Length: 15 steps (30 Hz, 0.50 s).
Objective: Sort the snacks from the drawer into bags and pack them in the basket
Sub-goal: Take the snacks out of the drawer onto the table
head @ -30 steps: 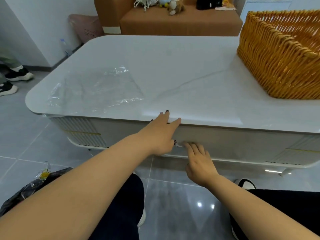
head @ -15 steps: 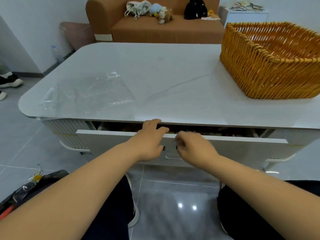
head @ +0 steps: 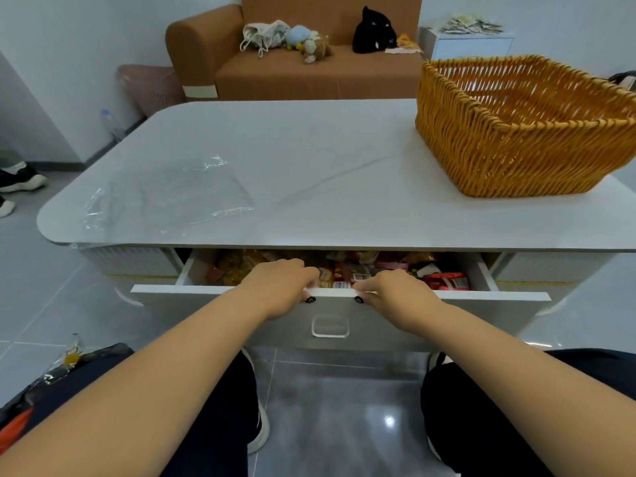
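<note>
- At the drawer's front edge — left hand point(head: 280, 287) and right hand point(head: 395, 297) both hooked over the top of the drawer front point(head: 499, 309), fingers curled inside, thumbs on the outer face, dark nail polish showing on each thumb.
- Hands sit side by side near the middle of the panel, just above the clear loop handle point(head: 330, 327); neither touches the handle.
- Drawer point(head: 192, 266) stands partly pulled out from under the white marble-look tabletop point(head: 309, 149).
- Snacks point(head: 444, 280) fill the drawer — a jumble of small wrapped packets, red, orange and yellow, some with barcodes facing up; the rear of the load is hidden under the tabletop.
- Clear plastic bags point(head: 165, 197) lie flat on the left part of the tabletop, near its front corner.
- Orange wicker basket point(head: 516, 146) stands on the right part of the tabletop, well apart from the bags.
- Person's knees in dark trousers on either side below the drawer; grey glossy floor tiles between.
- Crumpled wrapper point(head: 70, 356) on the floor by the left knee.
- Beyond the table: brown sofa point(head: 309, 74) carrying plush toys point(head: 309, 41) and a black bag point(head: 373, 31); white cabinet point(head: 471, 46) to its right.
</note>
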### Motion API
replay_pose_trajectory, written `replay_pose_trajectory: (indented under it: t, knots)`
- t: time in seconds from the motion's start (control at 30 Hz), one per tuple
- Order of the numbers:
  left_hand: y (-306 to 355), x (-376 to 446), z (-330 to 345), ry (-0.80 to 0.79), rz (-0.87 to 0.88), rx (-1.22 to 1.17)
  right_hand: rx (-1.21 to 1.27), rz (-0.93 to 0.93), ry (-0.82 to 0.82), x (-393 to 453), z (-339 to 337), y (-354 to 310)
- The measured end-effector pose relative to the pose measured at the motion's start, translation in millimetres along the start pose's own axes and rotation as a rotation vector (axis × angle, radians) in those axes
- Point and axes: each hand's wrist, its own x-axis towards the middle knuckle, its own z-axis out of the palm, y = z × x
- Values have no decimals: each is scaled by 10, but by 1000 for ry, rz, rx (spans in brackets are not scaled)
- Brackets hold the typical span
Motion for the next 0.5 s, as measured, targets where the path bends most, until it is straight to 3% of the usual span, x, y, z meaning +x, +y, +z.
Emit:
replay_pose_trajectory:
  t: [0.2, 0.5]
  knots:
    - [88, -187, -38, -90, 11, -50, 2, -84, -118, -303, -7, -25]
    - [231, -438, -46, -128, -17, -135, 24, -78, -113, -590, 142, -80]
